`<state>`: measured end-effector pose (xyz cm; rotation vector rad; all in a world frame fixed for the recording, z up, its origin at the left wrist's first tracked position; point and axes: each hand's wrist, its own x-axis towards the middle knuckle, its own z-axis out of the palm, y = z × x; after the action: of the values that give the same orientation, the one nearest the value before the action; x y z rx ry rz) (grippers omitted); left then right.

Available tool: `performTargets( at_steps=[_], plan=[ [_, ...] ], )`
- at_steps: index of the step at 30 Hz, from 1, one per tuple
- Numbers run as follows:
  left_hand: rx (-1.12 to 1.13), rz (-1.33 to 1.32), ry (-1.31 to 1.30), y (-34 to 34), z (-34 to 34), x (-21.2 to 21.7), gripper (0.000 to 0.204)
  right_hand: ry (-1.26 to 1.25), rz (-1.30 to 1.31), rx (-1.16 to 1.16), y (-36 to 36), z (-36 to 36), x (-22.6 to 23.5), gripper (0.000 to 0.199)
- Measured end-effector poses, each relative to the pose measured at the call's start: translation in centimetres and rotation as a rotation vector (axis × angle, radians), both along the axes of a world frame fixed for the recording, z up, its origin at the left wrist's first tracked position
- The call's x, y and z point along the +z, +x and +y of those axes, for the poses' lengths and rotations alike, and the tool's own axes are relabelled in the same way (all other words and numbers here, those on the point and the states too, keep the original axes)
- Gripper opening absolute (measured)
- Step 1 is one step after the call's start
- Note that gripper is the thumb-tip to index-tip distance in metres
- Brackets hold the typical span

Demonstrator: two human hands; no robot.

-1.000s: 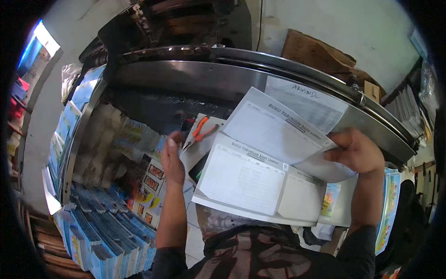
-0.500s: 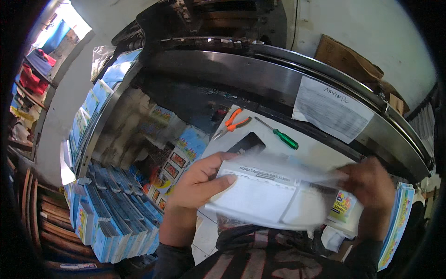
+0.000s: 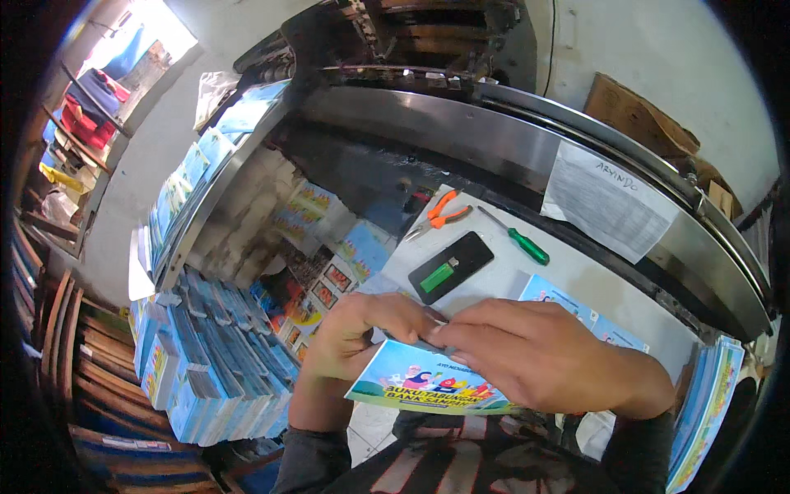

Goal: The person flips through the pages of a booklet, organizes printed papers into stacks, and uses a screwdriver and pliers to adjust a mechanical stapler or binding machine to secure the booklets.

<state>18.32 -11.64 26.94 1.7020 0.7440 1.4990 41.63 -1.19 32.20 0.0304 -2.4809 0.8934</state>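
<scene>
Both my hands hold a thin booklet (image 3: 411,383) with a light blue and green illustrated cover, low in the middle of the head view. My left hand (image 3: 362,329) grips its left end, fingers curled over the top edge. My right hand (image 3: 543,354) lies across its right part, fingers meeting the left hand's at the top edge. The booklet is held flat, close to my chest, above the near edge of a white work surface (image 3: 592,288).
On the white surface lie a black phone (image 3: 451,266) with a green lighter on it, orange-handled pliers (image 3: 440,214) and a green-handled screwdriver (image 3: 518,239). A printed sheet (image 3: 605,202) hangs on the metal machine (image 3: 428,123). Stacks of blue booklets (image 3: 206,346) fill the left.
The white printed sheets I held spread open a second ago are gone from my hands. My hands came together lower down and now hold a coloured booklet.
</scene>
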Motion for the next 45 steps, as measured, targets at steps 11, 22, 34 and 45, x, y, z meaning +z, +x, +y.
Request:
performTargets(
  at_steps=[11, 22, 34, 45],
  plan=[
    [0.106, 0.330, -0.036, 0.7, -2.2, 2.3, 0.019, 0.255, 0.059, 0.030, -0.3, -1.1, -1.1, 0.026],
    [-0.018, 0.286, -0.150, 0.8, -3.6, 1.0, 0.020, 0.408, 0.153, 0.075, -0.7, -1.8, -2.5, 0.022],
    [0.155, 0.387, -0.263, 1.3, -4.8, 0.2, 0.021, 0.191, 0.088, -0.188, 1.1, -1.1, -0.8, 0.021],
    [0.200, 0.419, -0.322, 0.8, -6.1, -0.3, 0.021, -0.179, 0.111, -0.123, -0.2, -6.3, -8.1, 0.051]
  ],
)
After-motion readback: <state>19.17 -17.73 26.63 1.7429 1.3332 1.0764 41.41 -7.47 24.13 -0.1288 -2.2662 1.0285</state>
